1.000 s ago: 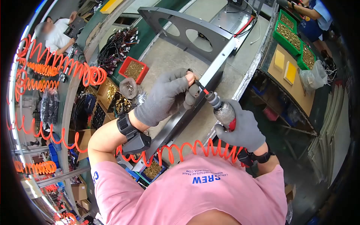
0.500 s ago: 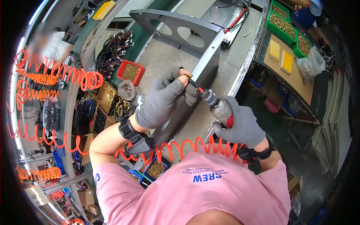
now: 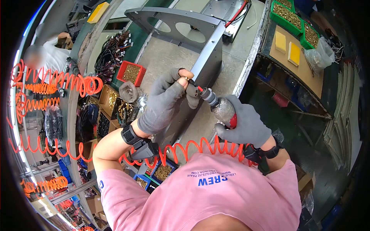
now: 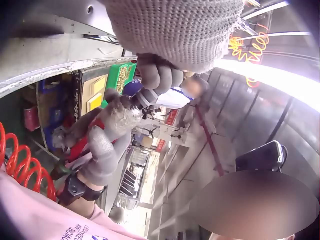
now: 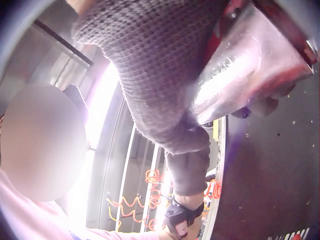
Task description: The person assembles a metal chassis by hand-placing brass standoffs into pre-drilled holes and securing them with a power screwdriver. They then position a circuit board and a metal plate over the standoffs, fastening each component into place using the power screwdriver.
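Observation:
My gloved left hand (image 3: 163, 100) pinches a small brass-coloured screw (image 3: 187, 78) between bare thumb and forefinger tips. Its other fingers curl close to the red-collared bit (image 3: 200, 89) of a power screwdriver. In my right hand (image 3: 248, 123), also gloved, I grip the power screwdriver (image 3: 222, 110) by its clear-wrapped body, the bit pointing at the left fingertips. Both hands are at the near end of a grey metal panel (image 3: 208, 57) with large oval cutouts. From the left wrist, the screwdriver (image 4: 122, 114) shows with its nose at the left fingers; from the right wrist, its shiny body (image 5: 250, 60) fills the upper right.
A coiled red air hose (image 3: 185, 151) crosses in front of my body. To the left stand a red bin (image 3: 132, 73) of small screws and a bundle of cables (image 3: 111, 54). Green bins (image 3: 287, 18) and yellow blocks (image 3: 293, 54) sit on the right bench. Another person works at far left.
The head view has shifted, so panel and benches sit further left. Both hands keep their place by the panel end, and the brass screw now shows between the left fingertips.

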Available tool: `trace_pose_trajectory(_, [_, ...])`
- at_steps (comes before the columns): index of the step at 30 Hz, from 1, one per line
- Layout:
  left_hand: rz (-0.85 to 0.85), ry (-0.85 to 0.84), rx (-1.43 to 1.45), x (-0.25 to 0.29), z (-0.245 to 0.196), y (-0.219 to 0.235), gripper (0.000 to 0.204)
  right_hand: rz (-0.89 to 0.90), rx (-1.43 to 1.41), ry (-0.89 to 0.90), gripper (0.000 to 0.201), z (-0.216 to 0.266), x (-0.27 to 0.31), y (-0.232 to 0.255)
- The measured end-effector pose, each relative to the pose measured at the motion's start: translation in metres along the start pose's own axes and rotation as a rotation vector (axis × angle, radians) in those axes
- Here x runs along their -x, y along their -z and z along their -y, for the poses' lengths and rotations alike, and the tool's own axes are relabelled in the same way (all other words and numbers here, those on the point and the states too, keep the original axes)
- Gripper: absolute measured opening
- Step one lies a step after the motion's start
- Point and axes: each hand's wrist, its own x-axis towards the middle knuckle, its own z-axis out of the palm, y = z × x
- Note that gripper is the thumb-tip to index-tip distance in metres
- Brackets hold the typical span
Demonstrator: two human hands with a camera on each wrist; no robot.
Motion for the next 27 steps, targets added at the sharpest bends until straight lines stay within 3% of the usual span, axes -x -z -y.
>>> trace_pose_trajectory(10, [0.029, 0.102, 0.133, -0.003, -0.007, 0.003, 0.02, 0.035, 0.007, -0.008, 0.065, -0.003, -0.003, -0.001])
trace_pose_trajectory(13, [-0.039, 0.12, 0.174, -0.003, -0.005, 0.002, 0.017, 0.046, 0.011, -0.024, 0.065, -0.004, -0.002, -0.001])
trace_pose_trajectory(19, [0.034, 0.048, 0.1, -0.005, -0.002, 0.013, 0.02, 0.025, 0.011, 0.001, 0.066, -0.004, -0.001, -0.003])
trace_pose_trajectory(21, [0.12, 0.047, -0.047, -0.007, -0.007, 0.018, 0.021, 0.047, 0.023, -0.029, 0.067, -0.002, -0.002, -0.002])
trace_pose_trajectory(27, [0.116, 0.08, -0.003, -0.008, -0.011, 0.02, 0.023, 0.03, 0.019, -0.028, 0.066, -0.003, -0.002, -0.005])
